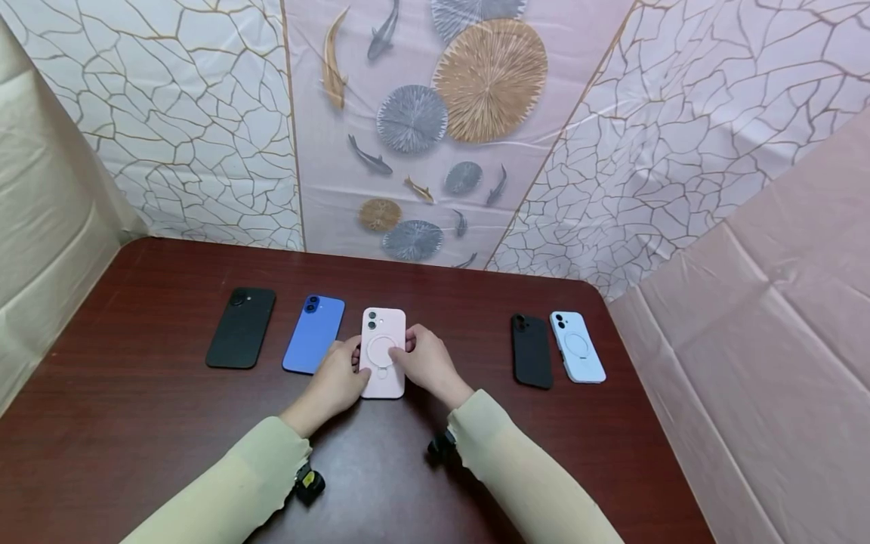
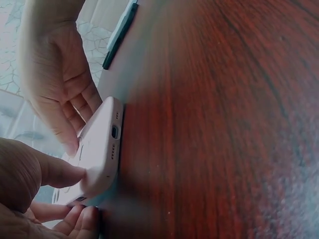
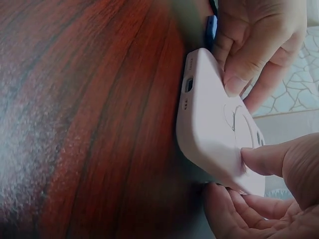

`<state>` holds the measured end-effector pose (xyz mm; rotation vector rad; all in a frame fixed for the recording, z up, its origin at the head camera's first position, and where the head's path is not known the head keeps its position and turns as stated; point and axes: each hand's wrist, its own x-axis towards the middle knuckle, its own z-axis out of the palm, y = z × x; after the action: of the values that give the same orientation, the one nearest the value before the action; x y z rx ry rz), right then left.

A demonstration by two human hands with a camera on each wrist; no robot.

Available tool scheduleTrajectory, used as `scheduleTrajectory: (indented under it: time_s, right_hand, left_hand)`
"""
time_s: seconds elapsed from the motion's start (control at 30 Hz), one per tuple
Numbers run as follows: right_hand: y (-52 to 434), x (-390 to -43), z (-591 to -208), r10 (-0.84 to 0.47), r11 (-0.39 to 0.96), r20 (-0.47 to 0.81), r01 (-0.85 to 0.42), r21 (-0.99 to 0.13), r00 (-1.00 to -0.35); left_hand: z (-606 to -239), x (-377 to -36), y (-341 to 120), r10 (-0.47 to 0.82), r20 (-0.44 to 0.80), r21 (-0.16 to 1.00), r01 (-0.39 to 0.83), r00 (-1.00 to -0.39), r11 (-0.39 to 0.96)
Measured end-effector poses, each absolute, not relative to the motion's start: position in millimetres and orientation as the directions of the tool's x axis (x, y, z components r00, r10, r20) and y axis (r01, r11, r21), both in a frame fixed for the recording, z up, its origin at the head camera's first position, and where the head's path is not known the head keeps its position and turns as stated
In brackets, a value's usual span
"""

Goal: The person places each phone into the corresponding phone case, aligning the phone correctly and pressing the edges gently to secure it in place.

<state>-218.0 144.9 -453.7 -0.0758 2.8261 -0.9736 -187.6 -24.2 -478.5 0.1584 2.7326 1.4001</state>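
Note:
A pink phone [image 1: 384, 325] in a pink case lies back-up on the dark wooden table [image 1: 136, 423], its camera end away from me. My left hand [image 1: 337, 380] grips its left edge and my right hand [image 1: 427, 363] grips its right edge. In the left wrist view my left thumb [image 2: 60, 172] presses on the phone's back [image 2: 102, 149], with fingers curled under the near corner. In the right wrist view my right thumb [image 3: 264, 159] lies on the back of the phone [image 3: 214, 134], fingers beneath. The bottom end looks slightly raised off the table.
Left of the pink phone lie a blue phone [image 1: 314, 333] and a black phone [image 1: 241, 327]. To the right lie a black case [image 1: 531, 351] and a light blue case [image 1: 577, 346]. Patterned sheets wall the table at the back and sides.

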Motion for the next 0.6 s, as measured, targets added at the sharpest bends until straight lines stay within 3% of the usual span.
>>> scheduleTrajectory:
  time_s: [0.6]
  right_hand:
    - [139.4, -220.5, -462.5, -0.114, 0.838, -0.103, -0.040, -0.544, -0.988]
  left_hand:
    - [-484.2, -190.8, -26.9, 0.150, -0.054, 0.783, 0.051, -0.987, 0.620]
